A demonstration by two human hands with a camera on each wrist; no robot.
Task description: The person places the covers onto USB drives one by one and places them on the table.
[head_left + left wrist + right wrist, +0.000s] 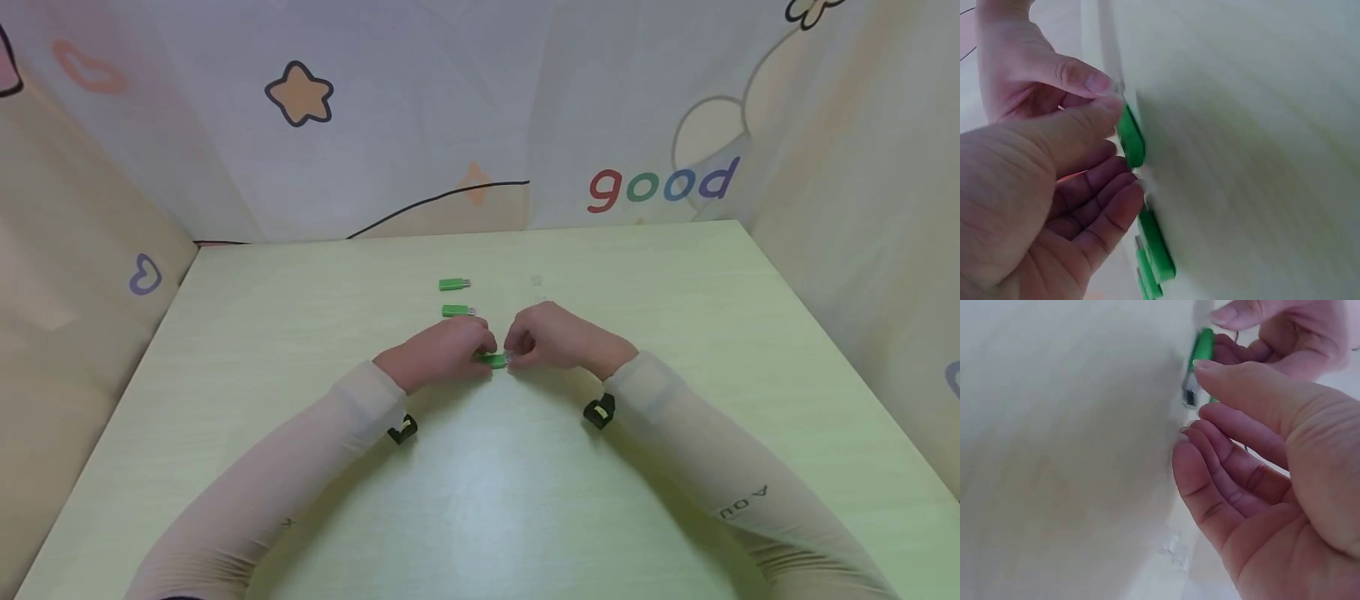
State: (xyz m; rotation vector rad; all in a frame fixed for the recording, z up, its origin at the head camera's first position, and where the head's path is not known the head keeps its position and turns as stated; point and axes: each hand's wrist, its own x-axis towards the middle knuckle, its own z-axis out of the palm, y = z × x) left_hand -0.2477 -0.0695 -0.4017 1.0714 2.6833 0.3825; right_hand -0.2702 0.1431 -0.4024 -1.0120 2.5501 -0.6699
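A green USB stick (492, 360) lies low over the pale green table (480, 500), between both hands. My left hand (442, 350) pinches its green body (1129, 134), with the thumb (1094, 122) on top. My right hand (551, 335) meets it from the other side. Its thumb (1235, 381) and fingers close at the end with the bare metal plug (1189, 395). Two more green USB sticks (454, 284) (457, 311) lie just beyond the left hand, and they show again in the left wrist view (1157, 250).
Small clear caps (536, 282) lie on the table beyond the right hand, and one shows in the right wrist view (1174, 549). Printed fabric walls (480, 125) close in the table at the back and on both sides.
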